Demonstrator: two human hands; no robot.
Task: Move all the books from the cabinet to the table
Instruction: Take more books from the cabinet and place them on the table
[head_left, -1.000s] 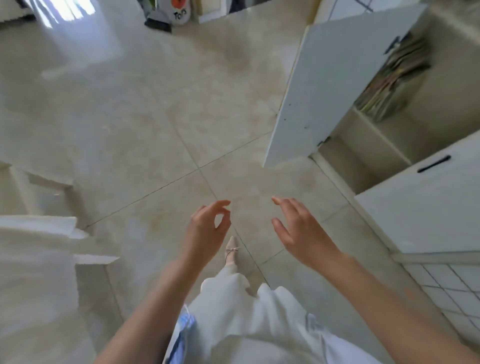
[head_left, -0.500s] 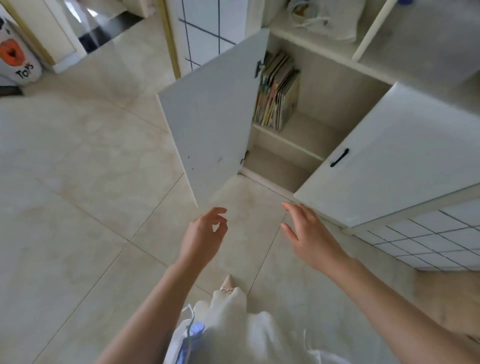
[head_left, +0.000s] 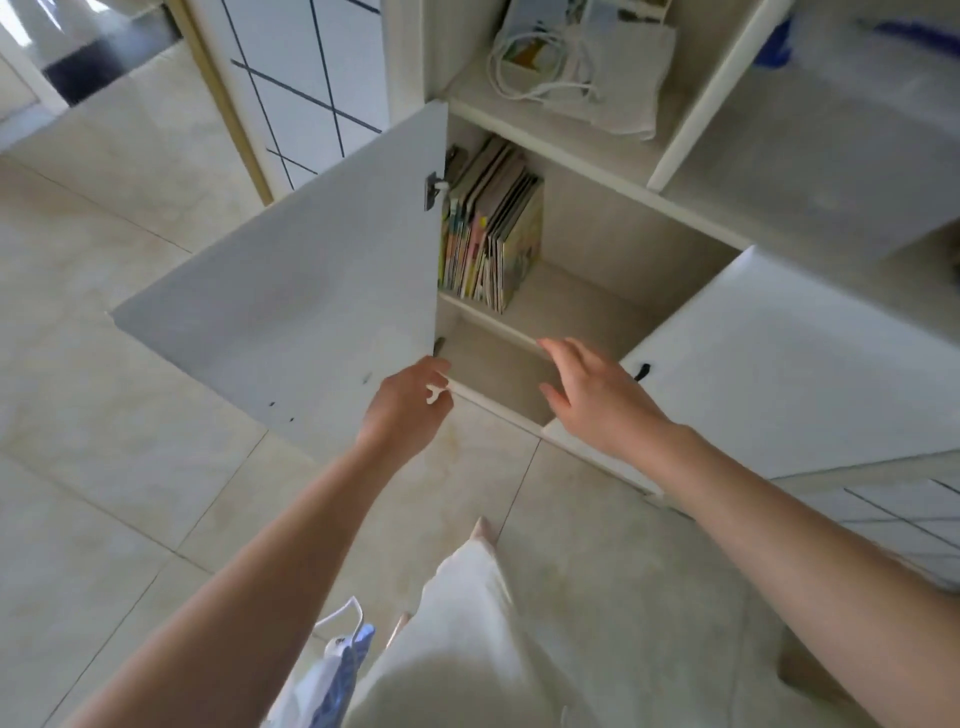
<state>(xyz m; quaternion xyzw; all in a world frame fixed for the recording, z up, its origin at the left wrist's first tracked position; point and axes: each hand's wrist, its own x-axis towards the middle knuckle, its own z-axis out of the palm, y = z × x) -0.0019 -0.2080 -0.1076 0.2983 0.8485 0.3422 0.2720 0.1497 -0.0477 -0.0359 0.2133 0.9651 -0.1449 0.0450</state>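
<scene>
- Tiled floor (head_left: 130, 364), cabinet (head_left: 597, 291) door open.
- Books (head_left: 488, 234) upright on the shelf.
- Left hand (head_left: 408, 410) probably empty, fingers curled; right hand (head_left: 592, 400) spread, empty.
- Best to clamp the stack from both ends.

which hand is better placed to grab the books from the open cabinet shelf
Probably the right hand: open, already in front of the cabinet opening just below the books. The left hand sits lower, by the open door edge.

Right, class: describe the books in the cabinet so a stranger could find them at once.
Find the white cabinet with its left door swung open. On the upper inner shelf, against the left wall, stand the books: thin, colourful spines packed upright, unlike the pale bag above.
</scene>
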